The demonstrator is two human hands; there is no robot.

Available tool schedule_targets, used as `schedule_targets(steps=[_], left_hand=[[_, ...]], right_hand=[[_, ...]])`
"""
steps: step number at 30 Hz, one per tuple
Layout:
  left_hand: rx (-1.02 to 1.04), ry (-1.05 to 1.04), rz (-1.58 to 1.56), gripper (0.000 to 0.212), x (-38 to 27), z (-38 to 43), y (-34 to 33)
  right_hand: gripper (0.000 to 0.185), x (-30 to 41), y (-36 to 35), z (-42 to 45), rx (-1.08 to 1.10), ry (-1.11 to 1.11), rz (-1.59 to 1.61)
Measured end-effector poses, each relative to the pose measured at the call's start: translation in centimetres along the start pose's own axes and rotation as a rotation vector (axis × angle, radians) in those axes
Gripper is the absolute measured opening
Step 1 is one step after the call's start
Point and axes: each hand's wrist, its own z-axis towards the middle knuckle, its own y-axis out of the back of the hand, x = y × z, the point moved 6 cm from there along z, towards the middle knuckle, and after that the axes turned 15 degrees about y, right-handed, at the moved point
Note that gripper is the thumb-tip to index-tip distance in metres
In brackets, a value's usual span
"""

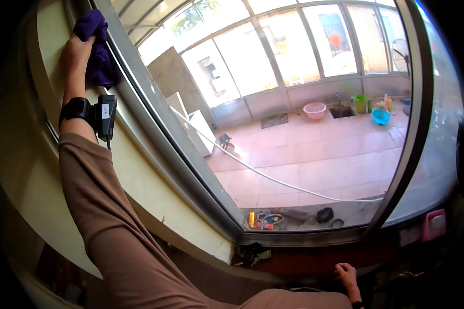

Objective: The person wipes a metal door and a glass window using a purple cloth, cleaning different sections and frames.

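My left hand (76, 54) is raised at the upper left and grips a purple cloth (101, 63), which hangs down against the side of the metal window frame (170, 158). A black band with a small black device (106, 117) sits on that wrist. Low at the right, near the dark red sill (309, 259), is my right hand (347, 275); its fingers are loosely curled, and I see nothing held in it. Keys (260, 255) and dark items lie on the sill near the frame's lower corner.
On the outer ledge are a yellow lighter-like item (251, 219), beads and a black hair tie (325, 215). A white hose (255, 170) crosses outside the window. Beyond stand a pink basin (314, 111), a blue basin (381, 117) and a green bucket (360, 104). At right is a pink holder (434, 226).
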Motion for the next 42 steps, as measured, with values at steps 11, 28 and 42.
schedule_targets(steps=[11,28,42], left_hand=[[-0.262,-0.175,-0.203,0.043,3.5,-16.7,-0.2],[0.013,-0.355,-0.162,0.044,2.6,-35.4,2.3],[-0.422,-0.143,-0.161,0.053,-1.4,-11.1,-3.6]], right_hand=[[0.017,0.3,-1.7,1.2,0.120,0.217,-0.119],[0.017,-0.8,1.6,-2.7,0.174,0.214,-0.024],[0.016,-0.7,3.7,-4.3,-0.115,0.198,-0.129]])
